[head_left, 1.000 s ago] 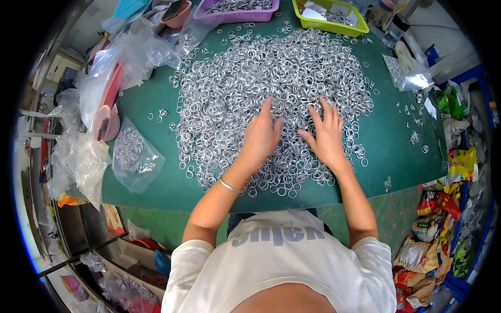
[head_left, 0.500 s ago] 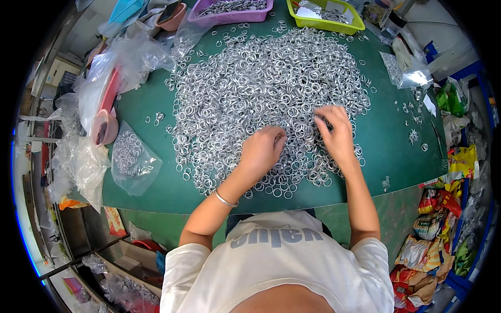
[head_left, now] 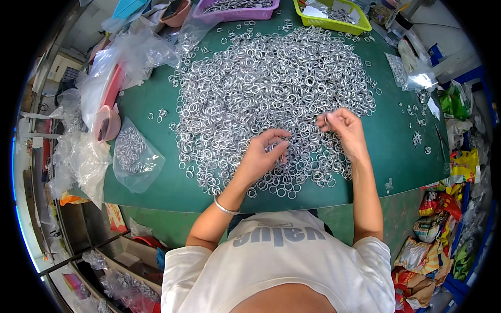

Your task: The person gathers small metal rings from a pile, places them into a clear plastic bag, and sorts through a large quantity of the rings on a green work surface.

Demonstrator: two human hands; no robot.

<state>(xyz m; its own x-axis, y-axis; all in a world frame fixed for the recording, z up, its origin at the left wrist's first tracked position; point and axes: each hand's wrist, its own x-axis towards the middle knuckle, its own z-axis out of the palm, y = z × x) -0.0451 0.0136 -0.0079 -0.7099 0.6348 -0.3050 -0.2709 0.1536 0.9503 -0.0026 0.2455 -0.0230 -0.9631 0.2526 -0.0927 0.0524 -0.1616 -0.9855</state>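
A wide heap of silver metal rings (head_left: 245, 88) is spread over the green tabletop. My left hand (head_left: 259, 155), with a bangle (head_left: 224, 206) on its wrist, is over the near middle of the heap. Its thumb and curled fingers stand apart, rings lying just beyond the tips; I make out nothing held. To its right, my right hand (head_left: 347, 130) is raised slightly over the heap's right part. Its thumb and fingers are pinched together on what looks like a ring (head_left: 327, 119), largely covered by the fingertips.
A purple basket (head_left: 235, 14) and a yellow-green basket (head_left: 336, 25) of metal parts stand at the far edge. Left lie a clear bag of rings (head_left: 136, 156), a pink cup (head_left: 107, 124) and plastic bags. Loose rings and tweezers (head_left: 441, 140) lie right. Packed bags fill shelving beyond.
My left hand has opened its thumb away from the fingers. My right hand has turned and closed its fingertips in a pinch. The whole view has shifted slightly.
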